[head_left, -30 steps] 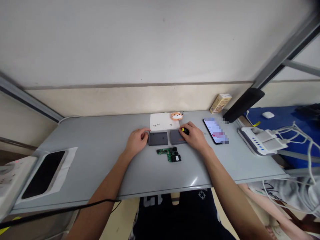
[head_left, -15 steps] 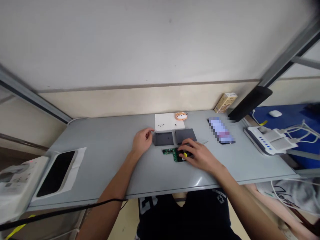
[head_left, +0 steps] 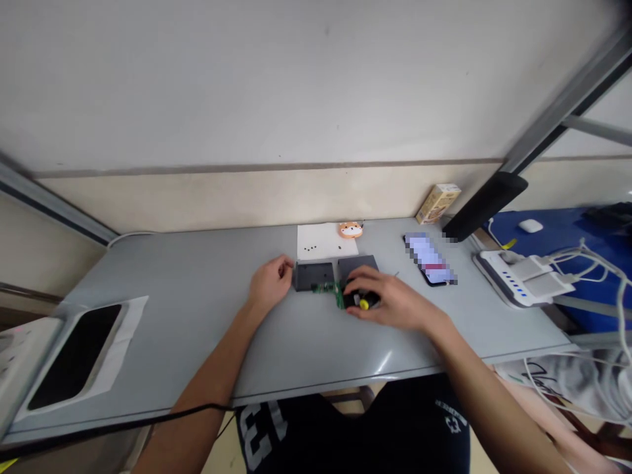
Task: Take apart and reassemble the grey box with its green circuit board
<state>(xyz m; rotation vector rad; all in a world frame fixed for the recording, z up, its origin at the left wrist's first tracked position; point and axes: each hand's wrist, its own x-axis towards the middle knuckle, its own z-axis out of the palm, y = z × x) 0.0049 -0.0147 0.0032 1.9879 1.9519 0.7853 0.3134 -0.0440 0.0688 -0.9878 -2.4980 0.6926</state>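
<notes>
My right hand (head_left: 382, 296) grips a green circuit board (head_left: 340, 295) with a black part on it, just in front of two dark grey case halves. A screwdriver with a black and yellow handle (head_left: 364, 304) is also in that hand, its thin shaft poking out to the right. The board's narrow end overlaps the front edge of the left case half (head_left: 315, 273). Partly under my right fingers is the other case half (head_left: 356, 263). My left hand (head_left: 270, 283) rests beside the left half's edge with fingers curled; what they hold, if anything, is hidden.
Several tiny dark screws (head_left: 310, 248) lie on white paper (head_left: 320, 236) behind the case halves, beside an orange animal-faced case (head_left: 350, 230). To the right are a lit phone (head_left: 429, 258), a carton (head_left: 437, 203) and a power strip (head_left: 513, 280). A dark-screened device (head_left: 76, 355) lies left.
My right hand has brought the circuit board and screwdriver up and left, to the left case half's front edge. My left hand stays beside that half. The camera view has shifted slightly.
</notes>
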